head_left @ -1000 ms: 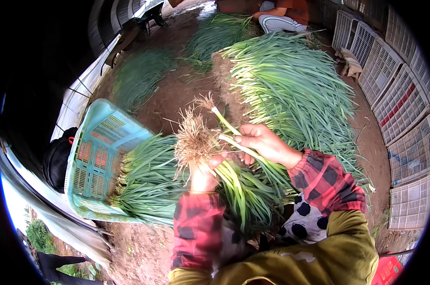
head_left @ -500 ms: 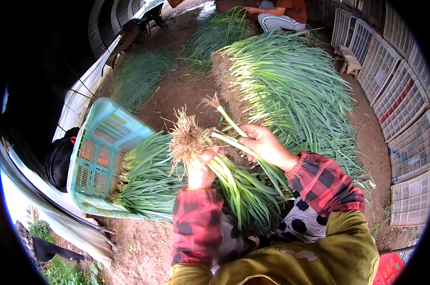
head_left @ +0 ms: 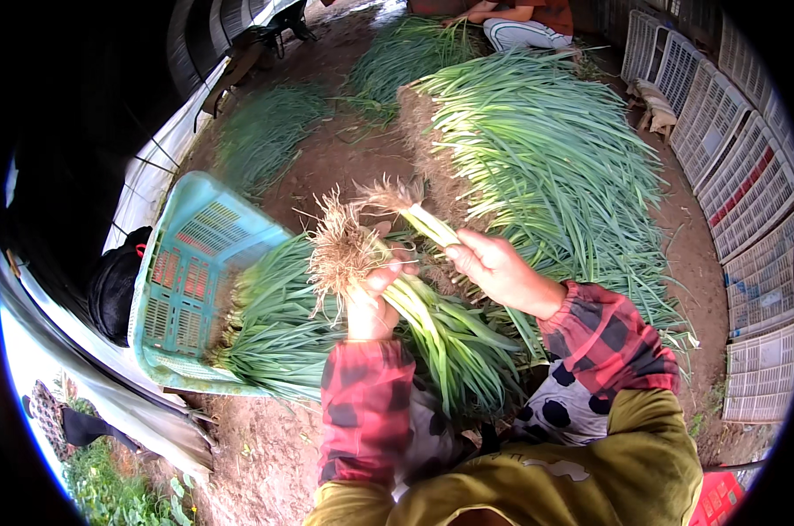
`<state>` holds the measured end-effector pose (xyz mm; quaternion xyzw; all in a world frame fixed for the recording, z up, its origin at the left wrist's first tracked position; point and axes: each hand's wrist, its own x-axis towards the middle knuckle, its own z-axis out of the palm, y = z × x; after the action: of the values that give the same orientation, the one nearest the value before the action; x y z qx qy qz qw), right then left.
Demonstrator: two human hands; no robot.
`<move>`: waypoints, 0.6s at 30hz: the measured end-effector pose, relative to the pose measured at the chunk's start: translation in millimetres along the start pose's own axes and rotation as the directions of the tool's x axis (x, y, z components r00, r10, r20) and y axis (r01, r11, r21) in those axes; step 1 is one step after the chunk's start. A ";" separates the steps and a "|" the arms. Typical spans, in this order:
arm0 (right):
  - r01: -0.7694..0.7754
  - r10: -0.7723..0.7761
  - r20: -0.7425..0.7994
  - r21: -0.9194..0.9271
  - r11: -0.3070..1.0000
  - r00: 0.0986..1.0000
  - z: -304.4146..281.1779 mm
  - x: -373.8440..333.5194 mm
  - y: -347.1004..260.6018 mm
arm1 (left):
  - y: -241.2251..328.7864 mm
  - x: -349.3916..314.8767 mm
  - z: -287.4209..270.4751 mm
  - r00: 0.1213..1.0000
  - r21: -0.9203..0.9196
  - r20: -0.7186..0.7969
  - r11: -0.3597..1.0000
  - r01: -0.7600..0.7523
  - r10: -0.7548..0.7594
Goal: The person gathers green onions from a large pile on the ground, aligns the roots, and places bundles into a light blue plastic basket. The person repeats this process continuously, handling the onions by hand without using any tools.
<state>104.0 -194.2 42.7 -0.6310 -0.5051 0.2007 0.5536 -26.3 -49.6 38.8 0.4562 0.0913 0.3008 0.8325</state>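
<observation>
My left hand (head_left: 372, 302) grips a bunch of green onions (head_left: 432, 337) just below their tangled brown roots (head_left: 343, 250), roots pointing up and leaves hanging toward me. My right hand (head_left: 495, 272) pinches a single green onion stalk (head_left: 421, 219) by its white shank, its roots beside the bunch's roots. Both sleeves are red and black plaid.
A turquoise plastic crate (head_left: 187, 280) lies tipped on the dirt at my left, with cut green onions (head_left: 279, 324) piled in it. A large heap of green onions (head_left: 546, 167) spreads ahead. Another person (head_left: 524, 22) sits at the far end. White crates (head_left: 747, 193) stack along the right.
My right hand has brought the single stalk closer to the bunch in my left hand; both hands have shifted slightly down and toward me.
</observation>
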 end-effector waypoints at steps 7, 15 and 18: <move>0.129 -0.145 -0.008 -0.410 0.903 0.989 17.8 -6.1 -23.2 | -7.1 -0.2 -1.4 0.993 -0.132 0.098 0.988 0.080 -0.067; 0.242 -0.260 0.072 -0.658 0.713 0.963 22.0 -6.6 -26.7 | -14.6 1.5 6.9 0.995 -0.117 0.103 0.993 0.001 0.012; 0.193 -0.156 0.115 -0.645 0.740 0.981 12.2 -0.2 -24.6 | -12.1 -1.3 8.8 1.000 -0.105 -0.014 0.994 -0.010 0.009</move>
<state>83.8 -191.4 61.0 -0.7284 -0.6148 -0.0239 0.3014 -18.5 -61.4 33.8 0.4102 0.0788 0.3121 0.8533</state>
